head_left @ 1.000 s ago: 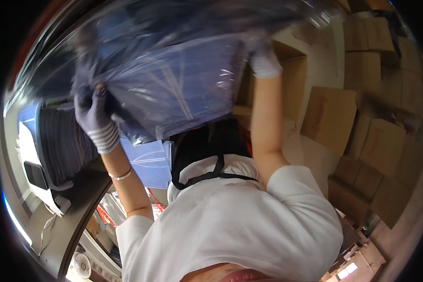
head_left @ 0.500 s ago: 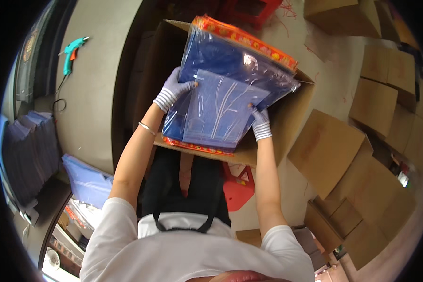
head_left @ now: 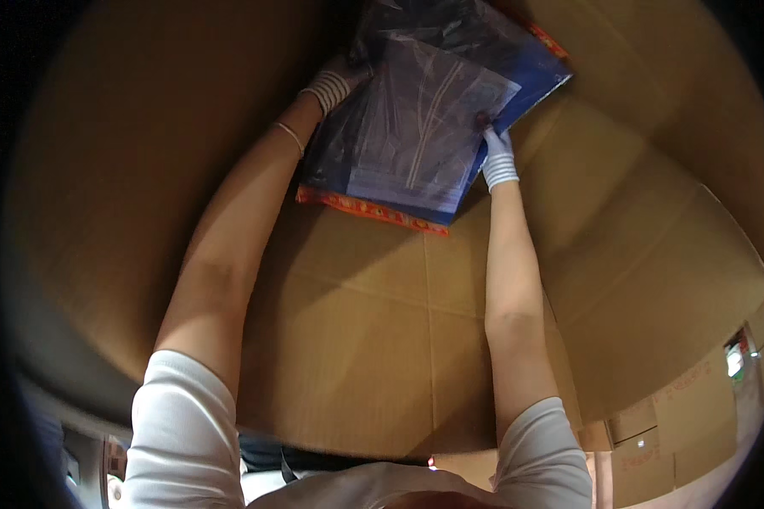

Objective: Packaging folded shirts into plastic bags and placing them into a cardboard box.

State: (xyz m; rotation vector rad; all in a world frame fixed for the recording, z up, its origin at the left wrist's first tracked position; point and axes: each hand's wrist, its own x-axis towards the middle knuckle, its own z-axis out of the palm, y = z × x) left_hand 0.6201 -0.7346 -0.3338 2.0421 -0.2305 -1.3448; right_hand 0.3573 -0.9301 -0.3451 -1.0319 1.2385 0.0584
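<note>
Deep in a large cardboard box [head_left: 356, 339], a flat package in clear plastic [head_left: 407, 191] is held between my two gloved hands. Blue shows through its film, and red-orange patterned strips run along its near and far ends. A paler blue rectangle with denim-like seam lines [head_left: 424, 127] lies on its face; whether it is inside the film or on top I cannot tell. My left hand [head_left: 339, 81], dim in shadow, grips the left edge. On the right edge, my right hand [head_left: 498, 157] is closed with its thumb on top. The fingers beneath are hidden.
The box's tall walls surround both arms, with the right wall [head_left: 654, 229] folded near its outer edge. Other cardboard boxes [head_left: 696, 424] stand outside at the lower right.
Both hands have carried the package down and away from me into the box, from above its opening. I now lean over the box, and its walls fill the view.
</note>
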